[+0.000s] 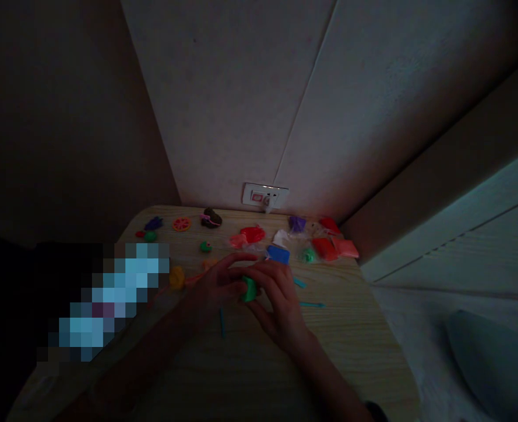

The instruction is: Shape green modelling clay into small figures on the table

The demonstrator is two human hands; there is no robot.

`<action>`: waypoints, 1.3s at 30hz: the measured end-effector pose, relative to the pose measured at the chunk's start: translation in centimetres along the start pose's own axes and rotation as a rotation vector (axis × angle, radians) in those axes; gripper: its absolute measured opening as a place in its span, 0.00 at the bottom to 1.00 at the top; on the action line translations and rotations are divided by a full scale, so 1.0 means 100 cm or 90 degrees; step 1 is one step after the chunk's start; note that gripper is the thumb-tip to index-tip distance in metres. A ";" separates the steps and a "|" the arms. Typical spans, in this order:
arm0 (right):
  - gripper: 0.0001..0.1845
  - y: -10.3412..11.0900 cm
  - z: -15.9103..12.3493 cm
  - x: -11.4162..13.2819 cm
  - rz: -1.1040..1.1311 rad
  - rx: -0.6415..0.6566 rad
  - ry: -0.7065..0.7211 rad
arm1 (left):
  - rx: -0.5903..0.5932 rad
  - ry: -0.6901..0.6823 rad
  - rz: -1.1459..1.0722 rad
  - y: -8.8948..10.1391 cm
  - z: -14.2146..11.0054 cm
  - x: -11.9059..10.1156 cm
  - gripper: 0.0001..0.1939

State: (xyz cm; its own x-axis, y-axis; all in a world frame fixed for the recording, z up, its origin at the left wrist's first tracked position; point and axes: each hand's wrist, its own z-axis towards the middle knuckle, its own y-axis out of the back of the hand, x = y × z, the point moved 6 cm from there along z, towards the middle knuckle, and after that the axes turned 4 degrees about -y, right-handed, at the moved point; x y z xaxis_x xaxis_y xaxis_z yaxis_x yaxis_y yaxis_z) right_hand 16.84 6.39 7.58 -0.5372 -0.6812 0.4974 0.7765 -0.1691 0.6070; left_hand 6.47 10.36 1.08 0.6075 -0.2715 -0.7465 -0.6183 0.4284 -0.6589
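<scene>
Over the middle of the table, a lump of green modelling clay sits between my two hands. My left hand presses on its left side with the thumb and fingers. Around its right side curl the fingers and thumb of my right hand. Just beyond the hands lies a blue packet of clay. Two light-blue modelling tools, a thin stick and a short piece, rest to the right of my right hand. Below my left wrist is another blue stick.
Bagged clay lies along the back: red, purple, green and orange-red. Small shaped pieces lie left: an orange wheel-like disc, a brown lump, a yellow piece. A wall socket holds a plug. A pixelated bright patch covers the left side.
</scene>
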 end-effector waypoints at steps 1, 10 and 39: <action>0.17 0.000 0.000 0.000 0.002 0.001 0.002 | -0.009 0.003 0.005 0.000 0.000 -0.001 0.24; 0.14 0.004 0.000 0.000 0.013 -0.015 -0.015 | 0.023 0.020 -0.019 -0.010 -0.002 -0.005 0.25; 0.14 0.000 -0.003 -0.004 0.038 0.005 -0.020 | 0.001 0.037 0.018 0.007 0.002 0.007 0.28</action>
State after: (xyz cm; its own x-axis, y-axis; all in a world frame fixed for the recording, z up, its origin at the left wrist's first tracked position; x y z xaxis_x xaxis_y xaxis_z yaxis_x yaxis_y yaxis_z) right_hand 17.14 6.49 7.17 -0.5003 -0.6667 0.5525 0.8048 -0.1226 0.5808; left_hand 6.57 10.67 0.13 0.5595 -0.3085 -0.7693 -0.6342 0.4381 -0.6370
